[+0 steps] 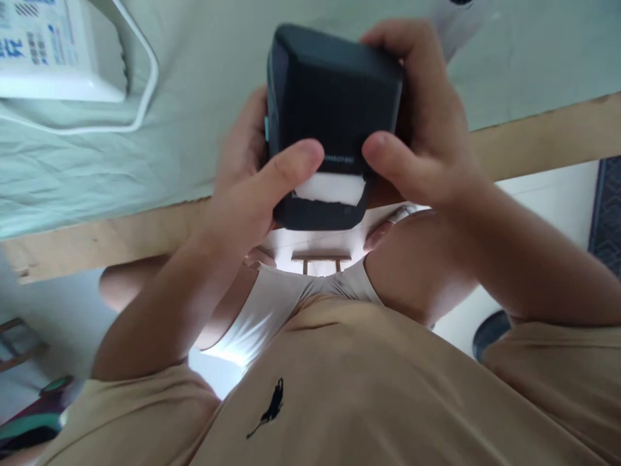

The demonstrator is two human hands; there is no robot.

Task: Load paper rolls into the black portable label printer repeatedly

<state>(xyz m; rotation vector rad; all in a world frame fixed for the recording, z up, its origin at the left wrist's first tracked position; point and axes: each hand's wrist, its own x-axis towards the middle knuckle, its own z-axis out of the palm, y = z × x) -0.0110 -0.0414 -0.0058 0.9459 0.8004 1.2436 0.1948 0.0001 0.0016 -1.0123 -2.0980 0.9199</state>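
Observation:
A dark label printer (334, 97) is held up over the table's near edge, between both hands. White label paper (331, 188) shows in the slot at its lower end, below small pale lettering. My left hand (257, 162) wraps round the printer's left side, its thumb lying on the front near the lettering. On the opposite side, my right hand (422, 123) grips with the fingers behind the casing and the thumb on the front. The fingertips behind the printer are mostly hidden.
A white box-shaped device (97, 77) with a printed label lies at the upper left, a white cable (150, 81) curving round it. Pale green cloth (194, 129) covers the table, which has a wooden edge (121, 234). Below are my legs and a small wooden stool (321, 257).

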